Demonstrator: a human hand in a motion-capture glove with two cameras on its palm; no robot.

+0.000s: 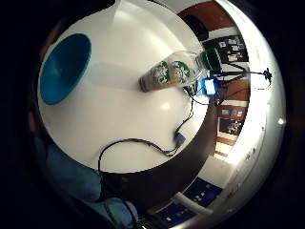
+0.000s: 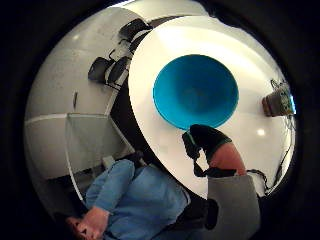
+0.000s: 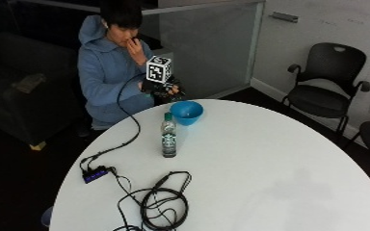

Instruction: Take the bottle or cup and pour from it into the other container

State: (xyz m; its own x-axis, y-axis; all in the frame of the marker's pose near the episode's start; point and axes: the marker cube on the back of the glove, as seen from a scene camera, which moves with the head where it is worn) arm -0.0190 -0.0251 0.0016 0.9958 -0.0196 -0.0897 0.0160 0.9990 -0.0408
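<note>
Round white table (image 3: 256,159): standing in an office room, carrying all items listed below.

Clear plastic bottle with a green cap and green-and-white label (image 3: 168,135): standing upright near the middle of the table's near-person half, holding a brownish drink. In the little finger side palm view the same bottle (image 1: 174,72) is showing apart from the hand, with nothing gripping it.

Round blue plastic bowl (image 3: 187,112): sitting upright by the table edge closest to the seated person, just beyond the bottle and not touching it. Its inside is showing in the thumb side palm view (image 2: 195,91) with nothing visible in it.

Black-gloved right hand (image 3: 161,88): hovering above the table edge, just behind the bowl, in front of the person's chest. It is touching neither bottle nor bowl. One gloved finger (image 2: 207,137) is curving over the bowl's rim area in the thumb side palm view; fingers are hanging relaxed, gripping nothing.

Bare left hand (image 3: 134,46): being held up at the person's face, away from the table.

Coiled black cable (image 3: 163,204): lying on the table's near edge, well apart from the bottle.
</note>
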